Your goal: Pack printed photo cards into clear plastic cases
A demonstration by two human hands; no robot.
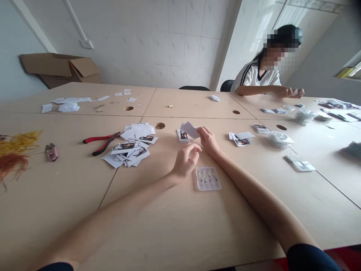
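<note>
My right hand point(208, 140) pinches the corner of a white card point(190, 129), its blank side showing. This card overlaps a small stack of photo cards point(183, 136) lying on the table. Just in front of it, my left hand point(186, 161) hovers with loosely bent fingers, a gap between thumb and forefinger and nothing visible in them. A clear plastic case point(208, 179) with several slim, yellowish and dark pieces in its slots lies between my forearms. Left of my hands is a loose heap of photo cards point(132, 148), some face up, some blank side up.
Red-handled pliers point(103, 142) touch the heap; small cutters point(52, 152) and yellow strands point(21, 142) lie farther left. Clear packets point(279, 139) and a few cards point(241, 138) are on the right. Across the table sits another person point(261, 77), hands on a small item. The table has round holes point(160, 126).
</note>
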